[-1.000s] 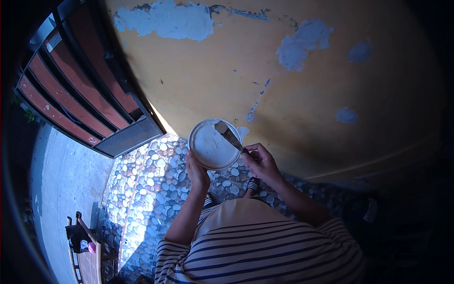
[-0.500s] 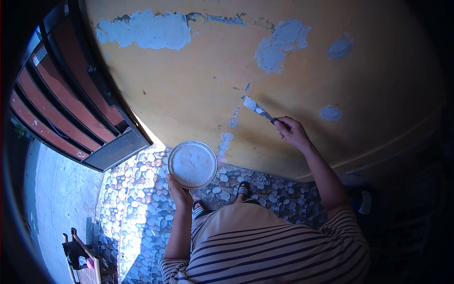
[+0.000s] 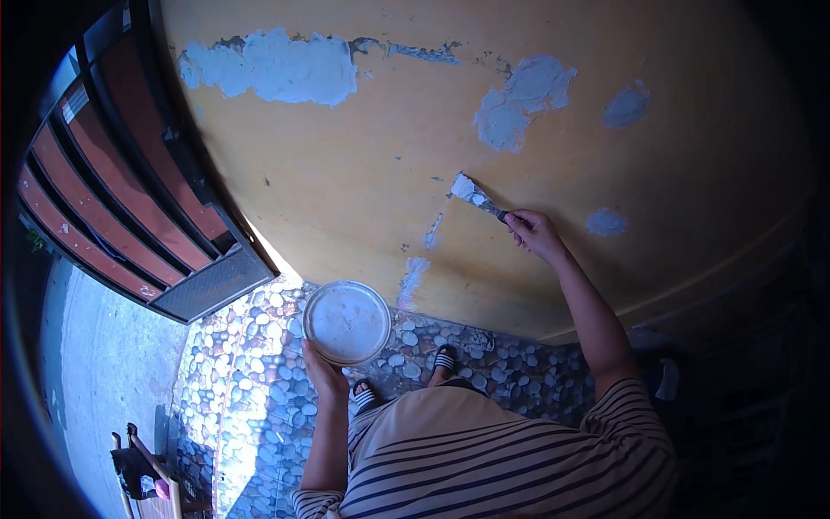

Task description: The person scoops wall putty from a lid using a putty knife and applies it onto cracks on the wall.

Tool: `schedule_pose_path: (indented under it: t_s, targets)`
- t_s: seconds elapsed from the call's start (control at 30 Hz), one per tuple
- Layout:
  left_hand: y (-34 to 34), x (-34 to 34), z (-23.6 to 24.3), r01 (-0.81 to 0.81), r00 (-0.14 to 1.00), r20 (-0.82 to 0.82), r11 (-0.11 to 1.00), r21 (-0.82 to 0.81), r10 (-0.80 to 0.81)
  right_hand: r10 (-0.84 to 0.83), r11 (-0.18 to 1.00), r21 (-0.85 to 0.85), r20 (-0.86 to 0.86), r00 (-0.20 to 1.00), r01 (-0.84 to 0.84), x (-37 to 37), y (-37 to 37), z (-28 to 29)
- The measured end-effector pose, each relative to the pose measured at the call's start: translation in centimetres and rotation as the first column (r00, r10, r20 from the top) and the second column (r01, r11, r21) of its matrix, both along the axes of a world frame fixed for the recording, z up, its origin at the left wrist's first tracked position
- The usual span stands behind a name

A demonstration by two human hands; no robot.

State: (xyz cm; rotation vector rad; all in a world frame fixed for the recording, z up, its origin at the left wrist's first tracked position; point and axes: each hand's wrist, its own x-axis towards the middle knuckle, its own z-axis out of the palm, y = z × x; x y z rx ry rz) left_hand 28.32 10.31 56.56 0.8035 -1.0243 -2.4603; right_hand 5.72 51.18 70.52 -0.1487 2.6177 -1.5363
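Fisheye view, worn on the head
The wall [image 3: 346,169] is faced from near; shirt [image 3: 493,463] and floor [image 3: 285,394] are looked down upon.

No lettering, sign or number can be read here.

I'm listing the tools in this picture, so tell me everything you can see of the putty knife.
The putty knife has a flat, metal-looking blade, broader at its far end, and a dark handle, mostly hidden in the right hand gripping it. Pale paste coats much of the blade. It slants up and leftward in the view, its tip at the yellow wall; actual contact is hard to tell.
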Motion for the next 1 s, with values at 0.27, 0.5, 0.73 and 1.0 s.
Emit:
schedule_pose_path:
  t_s: [0.27,0.5,0.73,1.0]
  targets:
    - [0.1,-0.8,-0.1,0.057,0.998,0.014,0.998,0.011,-0.057,0.016,0.999,0.034,-0.122,0.992,-0.012,-1.7,1.0,-0.6]
    - [0.3,-1.5,-2.0,0.044,0.999,-0.003,0.998,0.043,-0.044,-0.003,0.999,0.035,-0.132,0.991,0.008,-1.4,2.2,-0.3]
    - [0.3,-1.6,-2.7,0.09,0.996,0.007,0.994,0.059,-0.091,0.061,0.998,0.018,-0.205,0.977,-0.059,-1.4,0.3,0.8]
    - [0.1,-2.1,-2.1,0.047,0.999,0.011,0.996,0.075,-0.047,0.007,1.0,0.03,-0.255,0.967,0.0,-0.6,0.9,-0.2]
